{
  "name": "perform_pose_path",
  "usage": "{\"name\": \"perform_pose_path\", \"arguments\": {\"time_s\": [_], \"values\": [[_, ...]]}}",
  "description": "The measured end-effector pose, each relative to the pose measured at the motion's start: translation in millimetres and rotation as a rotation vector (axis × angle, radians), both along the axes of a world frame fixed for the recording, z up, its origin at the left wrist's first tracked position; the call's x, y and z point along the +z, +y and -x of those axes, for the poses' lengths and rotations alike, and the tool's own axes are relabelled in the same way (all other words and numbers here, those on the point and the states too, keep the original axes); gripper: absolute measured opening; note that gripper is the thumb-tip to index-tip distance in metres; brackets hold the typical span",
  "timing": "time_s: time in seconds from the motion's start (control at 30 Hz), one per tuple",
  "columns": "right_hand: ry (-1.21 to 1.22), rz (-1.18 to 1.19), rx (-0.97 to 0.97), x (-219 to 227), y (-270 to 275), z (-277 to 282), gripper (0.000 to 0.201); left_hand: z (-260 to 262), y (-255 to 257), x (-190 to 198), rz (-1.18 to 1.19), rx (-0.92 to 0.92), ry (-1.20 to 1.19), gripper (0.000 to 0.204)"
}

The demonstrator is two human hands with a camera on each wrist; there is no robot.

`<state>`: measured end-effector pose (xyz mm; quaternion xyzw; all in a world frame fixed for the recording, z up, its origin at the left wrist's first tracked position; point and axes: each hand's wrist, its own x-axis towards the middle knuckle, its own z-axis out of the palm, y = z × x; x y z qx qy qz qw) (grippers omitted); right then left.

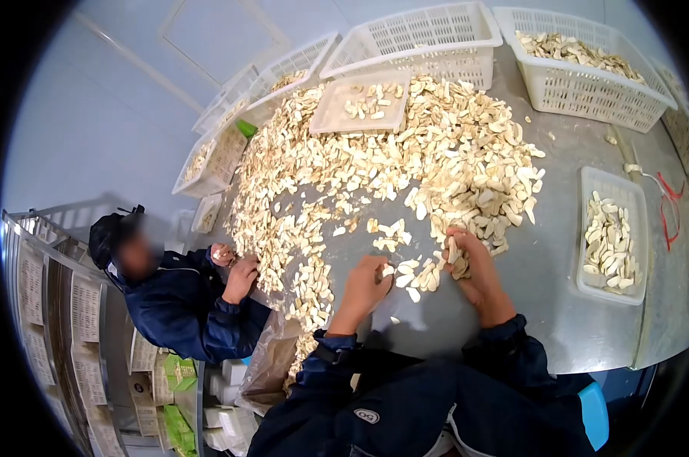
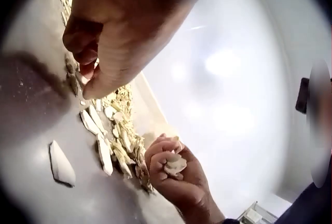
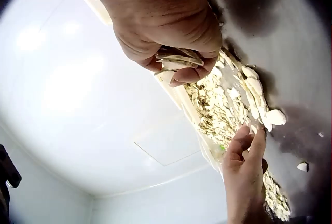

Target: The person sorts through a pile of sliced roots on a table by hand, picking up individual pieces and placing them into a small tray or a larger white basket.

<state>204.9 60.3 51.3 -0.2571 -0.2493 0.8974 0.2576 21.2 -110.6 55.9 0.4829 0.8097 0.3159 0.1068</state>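
Pale, dried-looking slices with brownish edges form a big pile on the metal table. My right hand is at the pile's near edge, its fingers curled round a small stack of slices. To the left, my left hand has its thumb and fingers together at a pale slice, held at the fingertips. Between the hands lies a short row of loose slices. In the left wrist view, a single slice lies apart from the others.
A shallow tray of slices stands at the right, and another tray rests on the pile. White baskets line the back. Another person works at the left edge. A red cord lies at the far right.
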Motion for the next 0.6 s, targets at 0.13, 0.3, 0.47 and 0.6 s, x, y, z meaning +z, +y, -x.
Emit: {"name": "perform_pose_path", "arguments": {"time_s": [0.13, 0.3, 0.47, 0.6], "values": [[0.011, 0.014, -0.015, 4, -2, 0, 0.021, 30, -21, -7, -0.258, 0.091, -1.013, 0.021], [0.067, 0.003, -0.008, -1, -3, 2, 0.021, 23, -17, 16, -0.424, 0.307, -1.371, 0.017], [0.035, 0.014, -0.017, 1, -3, 2, 0.022, 27, -15, 5, -0.325, 0.296, -1.318, 0.015], [0.040, 0.011, 0.001, 1, -4, 4, 0.022, 16, -13, 15, -0.306, 0.304, -1.240, 0.022]]}}
